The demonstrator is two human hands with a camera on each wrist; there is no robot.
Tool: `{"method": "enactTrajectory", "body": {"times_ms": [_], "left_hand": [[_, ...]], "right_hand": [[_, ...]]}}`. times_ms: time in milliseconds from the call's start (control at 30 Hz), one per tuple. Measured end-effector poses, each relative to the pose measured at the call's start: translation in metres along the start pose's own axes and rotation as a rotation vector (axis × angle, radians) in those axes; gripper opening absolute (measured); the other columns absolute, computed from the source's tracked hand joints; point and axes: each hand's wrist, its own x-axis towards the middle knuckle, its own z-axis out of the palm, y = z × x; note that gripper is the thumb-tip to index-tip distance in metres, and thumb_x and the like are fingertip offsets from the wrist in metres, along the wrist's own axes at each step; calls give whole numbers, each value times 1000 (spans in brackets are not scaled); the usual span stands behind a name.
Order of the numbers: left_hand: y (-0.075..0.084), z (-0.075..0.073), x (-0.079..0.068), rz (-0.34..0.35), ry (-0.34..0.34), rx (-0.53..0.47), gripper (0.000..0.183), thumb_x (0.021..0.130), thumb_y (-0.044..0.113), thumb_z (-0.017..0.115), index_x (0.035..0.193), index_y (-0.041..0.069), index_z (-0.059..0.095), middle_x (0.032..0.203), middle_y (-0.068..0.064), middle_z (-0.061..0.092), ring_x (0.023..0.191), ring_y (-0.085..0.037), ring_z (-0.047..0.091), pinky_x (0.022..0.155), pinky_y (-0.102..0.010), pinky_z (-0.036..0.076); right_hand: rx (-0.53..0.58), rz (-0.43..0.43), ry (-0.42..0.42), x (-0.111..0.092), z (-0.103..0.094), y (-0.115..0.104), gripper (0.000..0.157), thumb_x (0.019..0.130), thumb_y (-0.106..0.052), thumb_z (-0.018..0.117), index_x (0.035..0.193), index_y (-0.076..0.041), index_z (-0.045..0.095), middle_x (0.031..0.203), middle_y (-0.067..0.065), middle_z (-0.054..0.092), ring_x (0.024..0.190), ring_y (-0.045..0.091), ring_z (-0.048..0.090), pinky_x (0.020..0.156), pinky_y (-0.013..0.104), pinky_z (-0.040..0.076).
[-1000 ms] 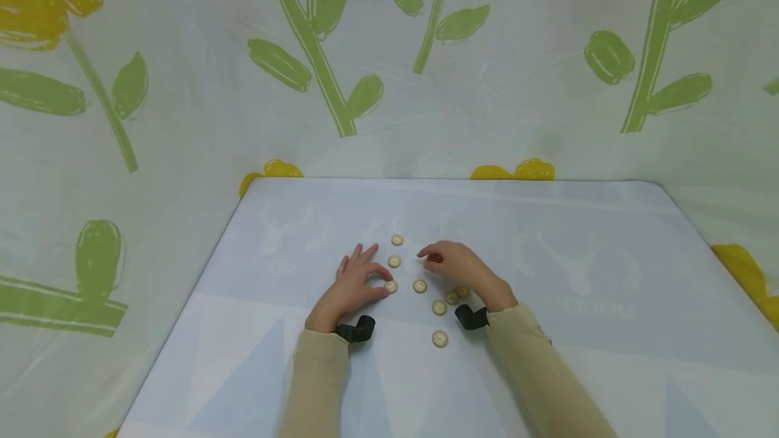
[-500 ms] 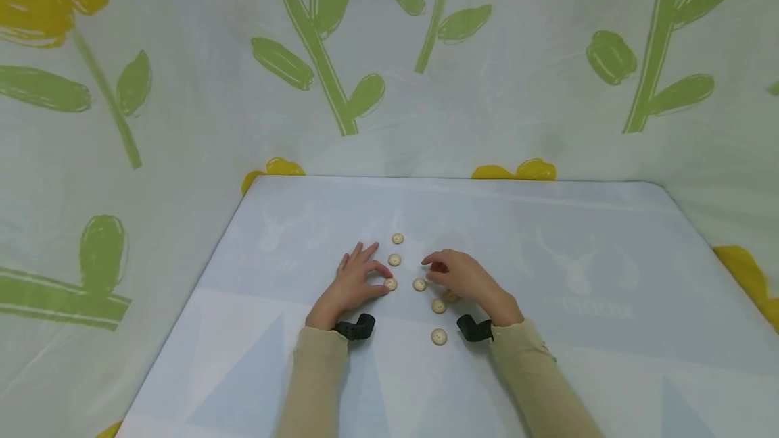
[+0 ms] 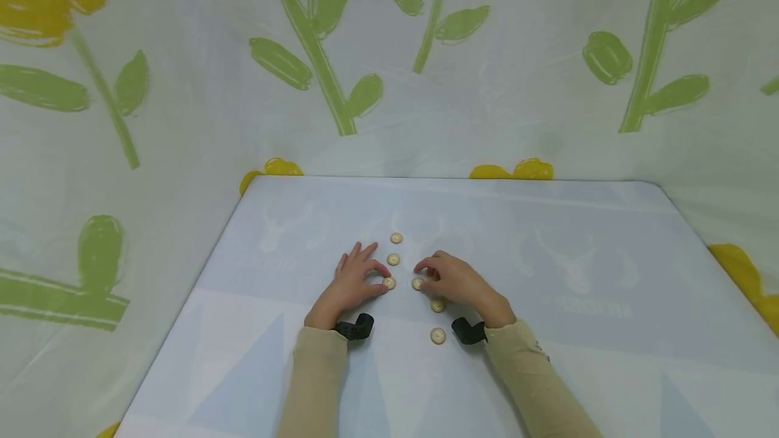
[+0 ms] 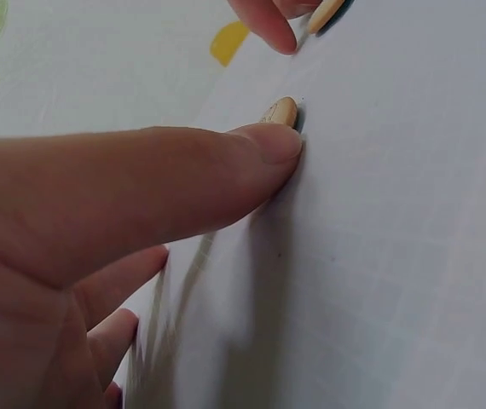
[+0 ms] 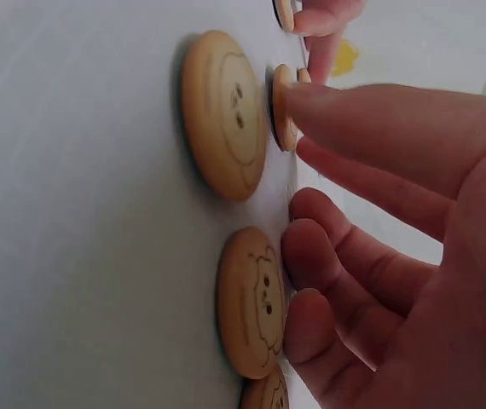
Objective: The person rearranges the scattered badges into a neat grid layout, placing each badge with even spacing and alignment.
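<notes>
Round wooden buttons lie flat on the table. My left hand (image 3: pixel 351 287) pinches one wooden button (image 3: pixel 389 283) between thumb and index finger, its other fingers spread out; in the left wrist view the thumb covers part of that button (image 4: pixel 282 111). My right hand (image 3: pixel 455 279) has its thumb on another wooden button (image 3: pixel 416 284), with the bent index finger around its far side. The right wrist view shows this button (image 5: pixel 284 111) partly behind the thumb. Below the right hand's fingers lies a third button (image 5: pixel 253 302).
Two buttons, a nearer one (image 3: pixel 393 259) and a farther one (image 3: pixel 396 238), lie beyond the hands. Others lie nearer me, one beside the right hand (image 3: pixel 437 305) and one lower (image 3: pixel 438 336). A flower-patterned cloth (image 3: pixel 487 107) rises behind the pale table (image 3: pixel 608 235).
My right hand has come down and left from above the table onto a wooden button, now hiding buttons seen earlier on its right. The left hand has kept its pinch in place.
</notes>
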Motion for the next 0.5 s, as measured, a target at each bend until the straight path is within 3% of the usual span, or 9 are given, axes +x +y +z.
{"method": "enactTrajectory", "body": {"times_ms": [500], "left_hand": [[-1, 0, 0, -5, -2, -8, 14, 75, 26, 70, 88, 24, 64, 144, -8, 27, 134, -30, 5, 103, -51, 0]], "right_hand": [[-64, -75, 0, 1, 4, -2, 17, 77, -20, 70, 91, -21, 61, 81, -9, 49, 71, 8, 47, 66, 26, 41]]}}
